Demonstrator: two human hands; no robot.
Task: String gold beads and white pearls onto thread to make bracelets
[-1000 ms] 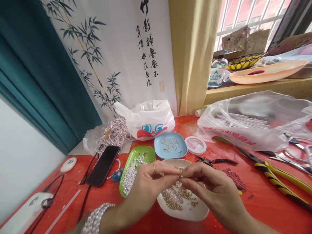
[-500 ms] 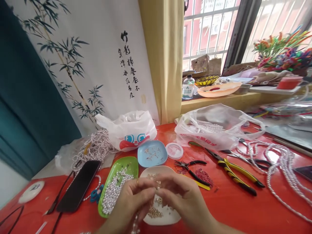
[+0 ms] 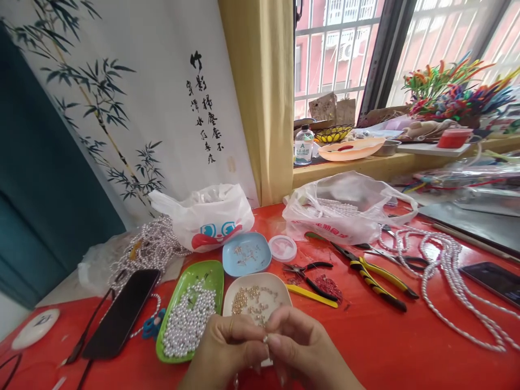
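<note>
My left hand (image 3: 233,349) and my right hand (image 3: 303,346) meet fingertip to fingertip above the near edge of a cream dish (image 3: 280,287). Both pinch at a small pale bead (image 3: 266,339), which seems to belong to a bead strand (image 3: 236,381) hanging below my left hand. Most of the strand is hidden by the fingers. Inside the dish lie gold beads (image 3: 240,298) and small findings. Left of my left hand, a green tray (image 3: 220,271) holds loose silvery pearl beads (image 3: 189,322).
Behind stand a blue dish (image 3: 264,254) and a round clear lid (image 3: 283,248). To the right lie small black pliers (image 3: 311,279), a yellow strip (image 3: 312,296), yellow-black pliers (image 3: 376,279) and pearl strands (image 3: 442,265). A black phone (image 3: 122,314) lies left; plastic bags (image 3: 215,216) stand at the back.
My hands have moved slightly down and nearer, uncovering more of the cream dish and its gold beads. The camera view has turned a little to the right. The fingertips still pinch together.
</note>
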